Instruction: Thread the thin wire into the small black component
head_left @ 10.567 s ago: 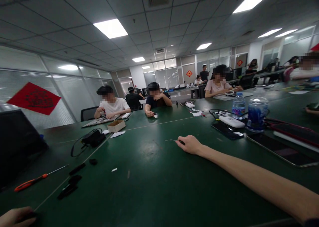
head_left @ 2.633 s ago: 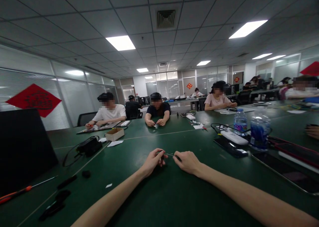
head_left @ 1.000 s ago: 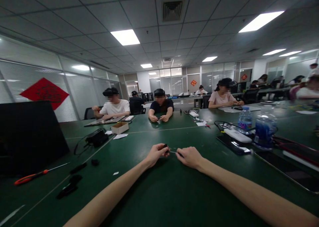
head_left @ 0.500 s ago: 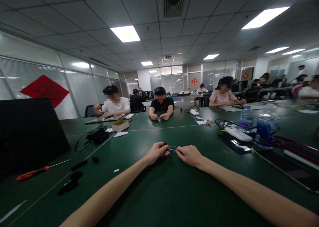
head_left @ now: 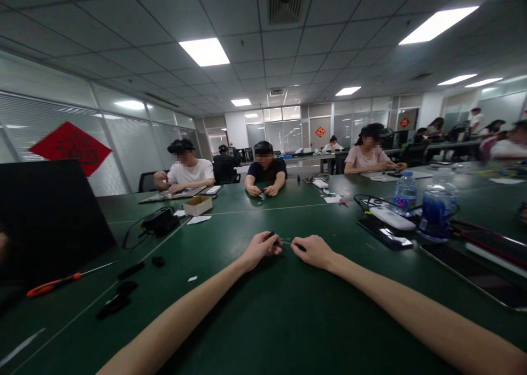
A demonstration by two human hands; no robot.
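Observation:
My left hand (head_left: 259,251) is closed around a small black part (head_left: 272,235), only a bit of which shows above the fingers. Facing it across a narrow gap, my right hand (head_left: 315,251) grips a thin tool whose dark handle (head_left: 302,247) peeks out between the fingers. A slim pale shaft (head_left: 286,242) bridges the gap, its tip at the left fingers; its exact kind is too small to tell. Both hands are just above or on the green table (head_left: 263,303).
On the left lie an orange-handled screwdriver (head_left: 61,284), several black pieces (head_left: 117,304), a black device with a cable (head_left: 161,221) and a cardboard box (head_left: 197,205). Phones (head_left: 473,276), a white device (head_left: 391,218) and bottles (head_left: 438,210) stand right. People sit opposite.
My right hand has turned slightly, so the dark handle now shows between its fingers. Both hands stay in about the same place, and the view has shifted slightly.

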